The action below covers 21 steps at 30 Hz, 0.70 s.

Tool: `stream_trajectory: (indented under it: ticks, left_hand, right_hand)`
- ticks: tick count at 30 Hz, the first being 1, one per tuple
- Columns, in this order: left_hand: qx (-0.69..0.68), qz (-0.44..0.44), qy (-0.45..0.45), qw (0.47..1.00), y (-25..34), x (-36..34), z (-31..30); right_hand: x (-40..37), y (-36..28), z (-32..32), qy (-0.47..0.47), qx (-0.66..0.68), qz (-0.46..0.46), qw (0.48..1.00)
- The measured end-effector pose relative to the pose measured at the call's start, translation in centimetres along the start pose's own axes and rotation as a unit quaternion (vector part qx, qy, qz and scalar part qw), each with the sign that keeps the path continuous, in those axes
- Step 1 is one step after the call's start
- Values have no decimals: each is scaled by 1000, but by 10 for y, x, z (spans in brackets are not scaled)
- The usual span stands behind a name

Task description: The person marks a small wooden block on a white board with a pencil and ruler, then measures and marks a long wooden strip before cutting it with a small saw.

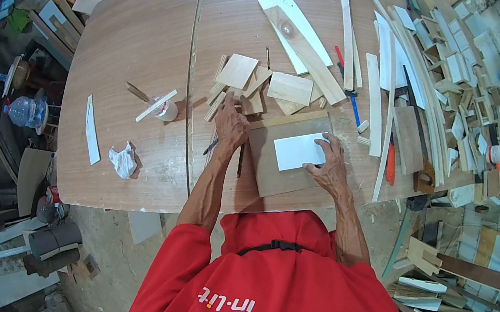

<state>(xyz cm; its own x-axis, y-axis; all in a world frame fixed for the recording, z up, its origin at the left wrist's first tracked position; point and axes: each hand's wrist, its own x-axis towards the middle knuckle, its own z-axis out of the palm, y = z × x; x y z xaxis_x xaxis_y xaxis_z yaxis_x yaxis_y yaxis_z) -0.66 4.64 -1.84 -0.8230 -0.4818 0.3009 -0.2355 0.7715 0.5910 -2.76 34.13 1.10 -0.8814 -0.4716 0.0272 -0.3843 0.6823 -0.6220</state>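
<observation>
The white panel (pixel 294 151) is gripped at its right end between thumb and fingers of the right hand (pixel 333 166), over the brown board (pixel 272 183) near the front edge of the bench (pixel 140 38). The left hand (pixel 232 121) is placed beside small wooden pieces (pixel 236 72) at the board's far left corner; whether its fingers are closed on one cannot be told.

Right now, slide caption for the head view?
Right hand holds white rectangular panel over brown board; left hand beside piled wooden pieces.

Just beyond the white panel (pixel 293 152), piled wood pieces (pixel 237 72) block passage; far-left of it, bare worktop (pixel 140 38) leaves room.
</observation>
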Motion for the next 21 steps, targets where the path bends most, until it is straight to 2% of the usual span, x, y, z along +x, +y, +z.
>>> stream_trajectory:
  ticks: [3, 5, 7, 9, 10, 12, 15, 19, 21]
  left_hand:
    - [-47, -15, -42, 998, 3, 9, -7]
    - [12, -159, -18, 987, 12, 16, -20]
    - [38, -141, 7, 989, -23, 20, -6]
    - [88, -48, -41, 994, -37, 25, -6]
    - [88, -47, -42, 994, -35, 26, -8]
    - [17, -20, -101, 995, -32, 28, -13]
    - [-8, -3, -70, 998, -43, 28, 0]
    - [-32, -10, -59, 998, -37, 33, 1]
    - [147, -124, -10, 981, -33, 37, 2]
  right_hand:
    - [1, -3, -2, -8, 16, 14, 1000]
    - [0, -4, -2, -12, 18, 23, 1000]
    - [0, -3, -1, -8, 15, 19, 1000]
    - [0, -3, -2, -6, 12, 15, 1000]
    - [1, -3, -2, -9, 17, 20, 1000]
    - [0, -3, -1, -13, 24, 25, 999]
    - [0, -2, -1, -15, 10, 20, 1000]
    - [0, -2, 0, -12, 19, 25, 999]
    - [0, -3, 0, -12, 24, 27, 999]
